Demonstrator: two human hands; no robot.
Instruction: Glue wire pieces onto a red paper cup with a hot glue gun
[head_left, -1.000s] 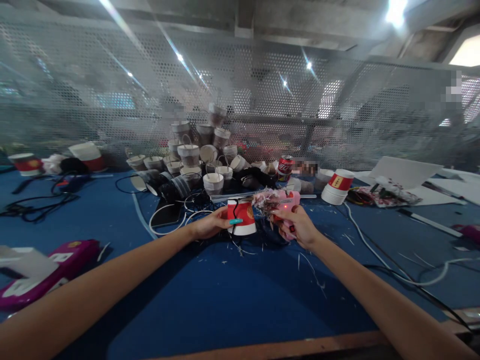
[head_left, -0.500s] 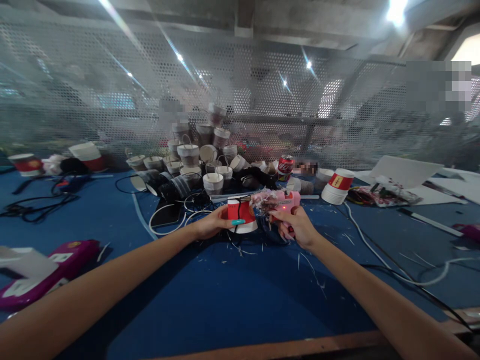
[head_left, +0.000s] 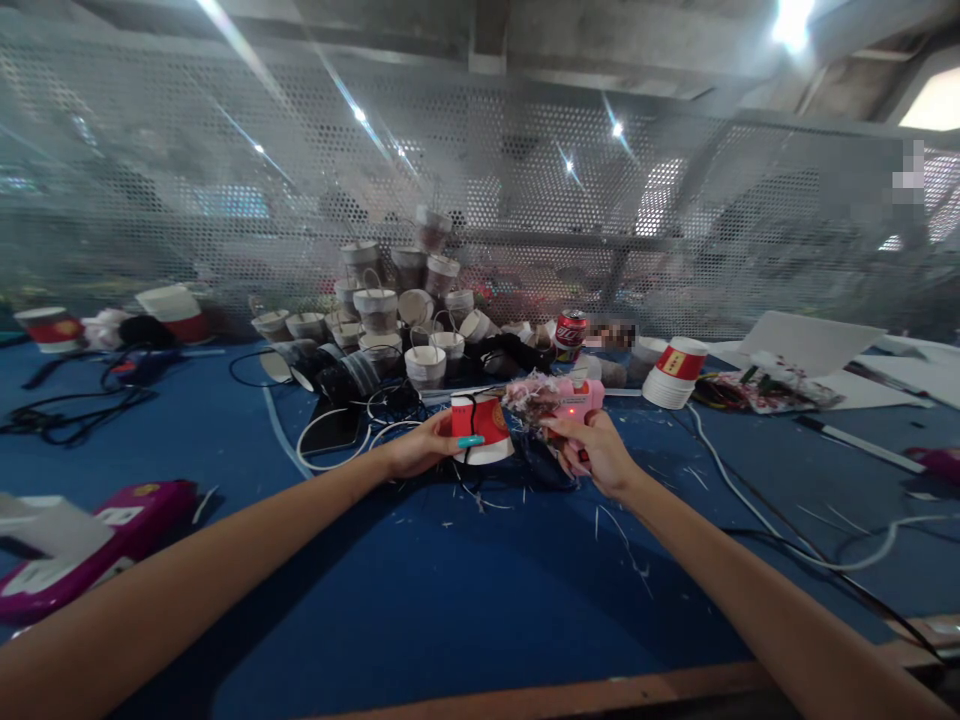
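A red and white paper cup (head_left: 491, 425) is tipped upside down over the blue table, with a black cord running down its side. My left hand (head_left: 424, 446) grips it from the left, the thumb with its turquoise nail lying across the cord. In my right hand (head_left: 596, 450) is a pink hot glue gun (head_left: 581, 400), its small light glowing red. Fuzzy strands of dried glue cover the front of the gun, and its nozzle points left at the upper part of the cup. The fingers under the gun's handle are partly hidden.
Behind my hands stands a pile of grey-wrapped cups (head_left: 379, 310) with wire handles. A cola can (head_left: 570, 333) and a stack of red and white cups (head_left: 676, 372) are to the right. A purple device (head_left: 142, 530) lies at left. White cable (head_left: 739, 475) crosses the right side.
The cup has shifted slightly left in my left hand. The glue gun has moved a little to the right, so its nozzle reaches less far across the cup.
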